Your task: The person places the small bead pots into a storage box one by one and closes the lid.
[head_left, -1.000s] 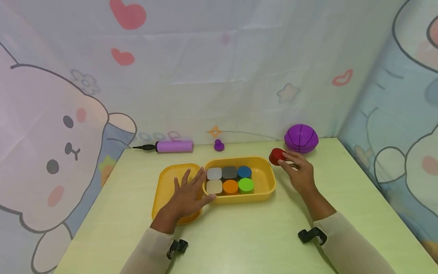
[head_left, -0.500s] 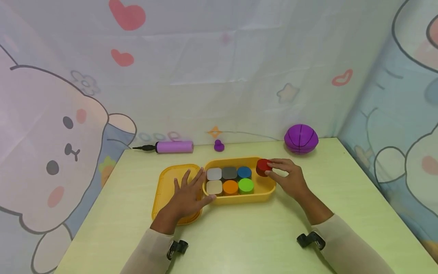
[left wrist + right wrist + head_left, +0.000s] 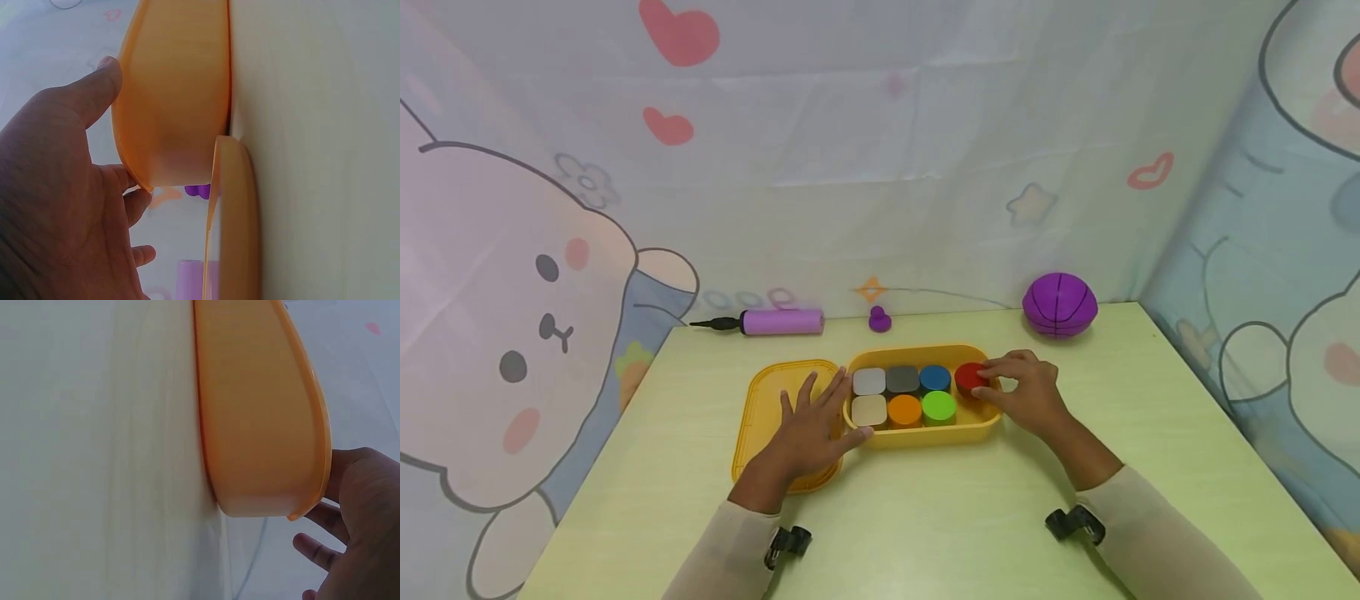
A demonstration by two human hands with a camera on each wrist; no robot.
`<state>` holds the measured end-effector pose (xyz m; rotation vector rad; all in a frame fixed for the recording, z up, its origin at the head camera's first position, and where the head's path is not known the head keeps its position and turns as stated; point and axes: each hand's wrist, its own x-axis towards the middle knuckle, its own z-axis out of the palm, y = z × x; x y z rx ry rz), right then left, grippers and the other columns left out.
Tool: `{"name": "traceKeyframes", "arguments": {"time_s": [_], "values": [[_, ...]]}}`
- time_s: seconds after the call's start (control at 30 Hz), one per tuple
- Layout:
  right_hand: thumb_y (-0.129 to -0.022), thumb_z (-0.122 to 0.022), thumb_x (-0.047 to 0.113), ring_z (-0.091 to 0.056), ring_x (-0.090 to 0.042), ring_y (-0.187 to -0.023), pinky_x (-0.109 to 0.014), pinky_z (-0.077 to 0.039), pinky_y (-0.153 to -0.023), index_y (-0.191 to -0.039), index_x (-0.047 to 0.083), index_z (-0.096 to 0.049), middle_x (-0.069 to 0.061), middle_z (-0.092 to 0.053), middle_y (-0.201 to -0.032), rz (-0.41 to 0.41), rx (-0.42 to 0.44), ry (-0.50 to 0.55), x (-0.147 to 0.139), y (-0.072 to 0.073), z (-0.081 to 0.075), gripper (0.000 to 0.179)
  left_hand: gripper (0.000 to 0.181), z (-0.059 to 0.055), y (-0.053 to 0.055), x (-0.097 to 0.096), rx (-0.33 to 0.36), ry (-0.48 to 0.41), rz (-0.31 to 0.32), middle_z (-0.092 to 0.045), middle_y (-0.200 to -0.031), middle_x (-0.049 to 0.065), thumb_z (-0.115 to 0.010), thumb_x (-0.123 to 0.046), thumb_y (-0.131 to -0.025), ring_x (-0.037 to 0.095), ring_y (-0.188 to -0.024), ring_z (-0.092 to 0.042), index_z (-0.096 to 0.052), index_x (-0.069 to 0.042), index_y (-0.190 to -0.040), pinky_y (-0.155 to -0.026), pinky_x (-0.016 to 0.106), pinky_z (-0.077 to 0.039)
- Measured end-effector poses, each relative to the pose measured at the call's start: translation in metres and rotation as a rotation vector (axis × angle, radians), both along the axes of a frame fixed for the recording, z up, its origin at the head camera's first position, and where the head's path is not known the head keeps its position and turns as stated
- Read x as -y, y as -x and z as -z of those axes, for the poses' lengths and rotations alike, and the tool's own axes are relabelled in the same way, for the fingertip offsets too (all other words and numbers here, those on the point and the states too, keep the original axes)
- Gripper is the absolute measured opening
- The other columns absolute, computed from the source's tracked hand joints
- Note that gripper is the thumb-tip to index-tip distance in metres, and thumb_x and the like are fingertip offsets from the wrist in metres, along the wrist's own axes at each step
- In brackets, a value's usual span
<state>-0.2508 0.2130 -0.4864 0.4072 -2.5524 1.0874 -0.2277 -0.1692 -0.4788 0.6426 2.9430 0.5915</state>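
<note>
A yellow box stands on the table, holding short pieces in two rows. In its back row sit a light grey square piece, a dark grey one and a blue round one. A beige square piece, an orange round one and a lime green round one form the front row. My right hand pinches a red round piece inside the box, right of the blue one. With fingers spread, my left hand touches the box's left rim.
The yellow lid lies left of the box, partly under my left hand. Along the back edge are a purple hand pump, a small purple figure and a purple ball. A printed curtain hangs behind.
My right hand has carried the red round piece leftward from outside the box, over its right end and down into the back row beside the blue piece. My left hand stays in place.
</note>
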Motion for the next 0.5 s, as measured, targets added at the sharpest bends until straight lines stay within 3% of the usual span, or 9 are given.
{"name": "traceKeyframes", "arguments": {"time_s": [0.27, 0.5], "values": [[-0.088, -0.094, 0.025, -0.061, -0.034, -0.118, -0.072, -0.024, -0.109, -0.115, 0.01, -0.087, -0.011, -0.08, -0.114, 0.022, 0.034, -0.154, 0.0041, 0.0007, -0.0015, 0.032, 0.097, -0.0017, -0.0007, 0.0004, 0.009, -0.007, 0.005, -0.007, -0.186, -0.006, -0.053, -0.073, -0.104, 0.047, -0.172, 0.003, -0.011, -0.026, -0.178, -0.123, 0.088, 0.008], [-0.088, -0.094, 0.026, -0.061, -0.035, -0.122, -0.075, -0.022, -0.111, -0.113, 0.012, -0.088, -0.01, -0.081, -0.117, 0.008, 0.065, -0.197, 0.0049, 0.0005, -0.0036, 0.029, 0.097, -0.0008, -0.0002, 0.001, 0.001, -0.007, 0.004, -0.007, -0.186, -0.007, -0.053, -0.074, -0.104, 0.046, -0.172, 0.003, -0.012, -0.026, -0.178, -0.124, 0.088, 0.007]]}}
